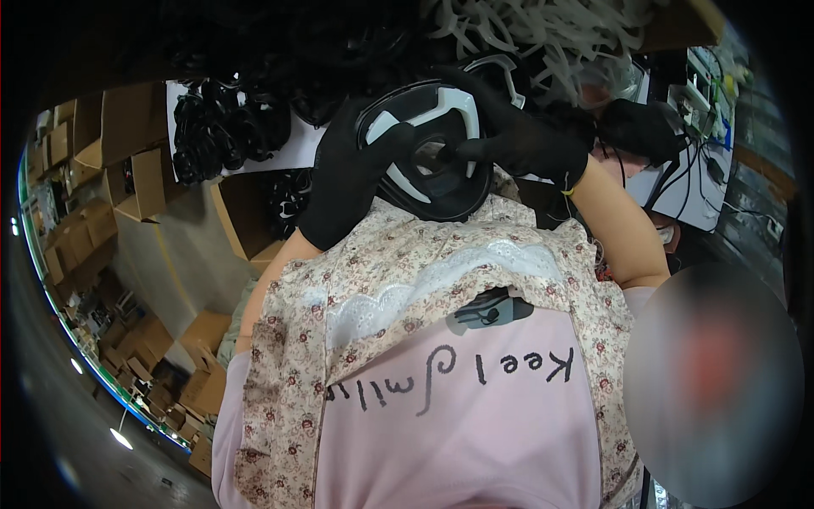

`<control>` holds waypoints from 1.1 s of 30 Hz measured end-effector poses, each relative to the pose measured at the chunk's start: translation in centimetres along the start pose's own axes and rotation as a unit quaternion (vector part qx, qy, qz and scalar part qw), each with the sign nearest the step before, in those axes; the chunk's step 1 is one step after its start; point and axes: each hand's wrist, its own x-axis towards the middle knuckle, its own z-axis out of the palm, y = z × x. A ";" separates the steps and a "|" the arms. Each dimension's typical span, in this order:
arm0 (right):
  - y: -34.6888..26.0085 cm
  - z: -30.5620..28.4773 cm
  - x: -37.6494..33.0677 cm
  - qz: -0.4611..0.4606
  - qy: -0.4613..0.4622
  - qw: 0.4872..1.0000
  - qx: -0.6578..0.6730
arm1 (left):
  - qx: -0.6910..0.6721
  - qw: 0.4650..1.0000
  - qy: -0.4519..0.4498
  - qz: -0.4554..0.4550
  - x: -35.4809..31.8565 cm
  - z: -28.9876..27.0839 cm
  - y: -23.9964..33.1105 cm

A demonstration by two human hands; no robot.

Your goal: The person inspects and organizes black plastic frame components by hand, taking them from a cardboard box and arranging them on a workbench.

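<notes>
Both my hands wear black gloves and hold a black rounded shell [445, 197] in front of my chest. Angular pale trim [458, 103] is set in its face, and a round hole sits near the middle. My left hand [349, 174] grips the left rim, its thumb lying over the face beside the hole. At the right rim is my right hand [530, 146], with its thumb pressed on the face close to the hole. The fingers behind the shell are hidden. Just beyond it lies a similar black part with pale trim [511, 78].
Black parts [225, 127] are heaped on the white table at left. A pile of translucent white curved pieces [551, 34] lies at the far side. Cardboard boxes [242, 216] stand at left. Cables [678, 174] cross the right table. A blurred person [712, 399] is at the right.
</notes>
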 end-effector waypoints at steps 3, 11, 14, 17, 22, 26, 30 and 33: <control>-0.4 0.5 -0.1 0.003 0.006 1.000 0.000 | 0.028 1.000 0.001 0.001 -0.1 -0.3 0.0; -2.8 1.3 0.9 -0.011 0.108 0.988 -0.107 | 0.087 0.996 0.005 0.034 0.1 0.1 1.3; -1.7 1.6 1.2 -0.017 0.146 0.988 -0.048 | 0.065 0.998 -0.002 0.004 -0.1 0.2 1.4; -1.4 2.4 0.6 -0.019 0.171 0.985 -0.009 | 0.011 1.000 -0.008 -0.013 -0.4 0.5 1.2; -0.8 3.4 0.1 -0.029 0.204 0.978 0.023 | -0.063 0.998 -0.016 -0.018 -0.6 0.6 -0.1; 0.1 3.7 -0.1 -0.031 0.230 0.972 0.042 | 0.130 0.985 -0.054 0.099 0.0 -0.3 -0.6; -0.1 4.1 0.3 -0.032 0.220 0.972 0.071 | 0.146 0.980 -0.078 0.110 -0.4 -1.1 -1.1; -0.2 4.5 0.2 -0.019 0.239 0.968 0.078 | 0.137 0.981 -0.103 0.095 -0.3 -1.6 -0.1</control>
